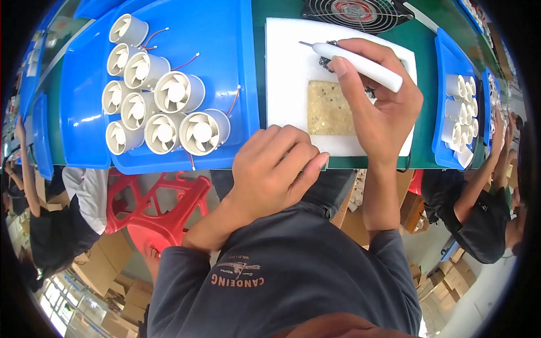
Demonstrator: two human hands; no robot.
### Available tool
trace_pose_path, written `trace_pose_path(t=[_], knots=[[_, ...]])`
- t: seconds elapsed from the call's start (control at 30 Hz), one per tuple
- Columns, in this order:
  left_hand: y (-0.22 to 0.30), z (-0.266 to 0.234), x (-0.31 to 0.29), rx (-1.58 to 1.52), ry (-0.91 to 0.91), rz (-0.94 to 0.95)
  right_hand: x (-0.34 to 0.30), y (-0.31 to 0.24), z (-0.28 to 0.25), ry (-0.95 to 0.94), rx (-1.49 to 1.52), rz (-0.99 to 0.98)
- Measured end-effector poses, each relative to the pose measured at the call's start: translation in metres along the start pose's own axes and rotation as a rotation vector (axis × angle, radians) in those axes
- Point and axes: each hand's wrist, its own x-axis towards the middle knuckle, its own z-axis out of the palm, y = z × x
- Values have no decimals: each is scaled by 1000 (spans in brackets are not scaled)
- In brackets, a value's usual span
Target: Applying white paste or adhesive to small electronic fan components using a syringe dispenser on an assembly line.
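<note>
A: Your right hand?
B: It grips a white pen tool over the white foam pad.
A: Your left hand?
B: Curled empty, at the pad's near edge.

Factory assembly line: blue trays of white fan housings, co-workers alongside

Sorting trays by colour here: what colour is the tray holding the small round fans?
Blue, holding white fans; the tray shows best in the head view.

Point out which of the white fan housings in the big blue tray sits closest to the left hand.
The housing at the cluster's lower right corner, largest in view, lies nearest the left hand; the others in the blue tray sit farther left or behind it.
</note>
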Motion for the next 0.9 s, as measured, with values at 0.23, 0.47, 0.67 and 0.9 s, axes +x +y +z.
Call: trace_pose_path(t=[0.23, 0.47, 0.67, 0.9], knots=[[-5, 0, 0, 8, 17, 36, 1, 0, 7, -87, -83, 80], [-5, 0, 0, 23, 25, 51, -1, 1, 8, -55, -69, 60], [-5, 0, 0, 18, 21, 49, -2, 3, 8, -73, -76, 58], [-6, 1, -1, 19, 31, 53, -3, 4, 8, -72, -80, 66]])
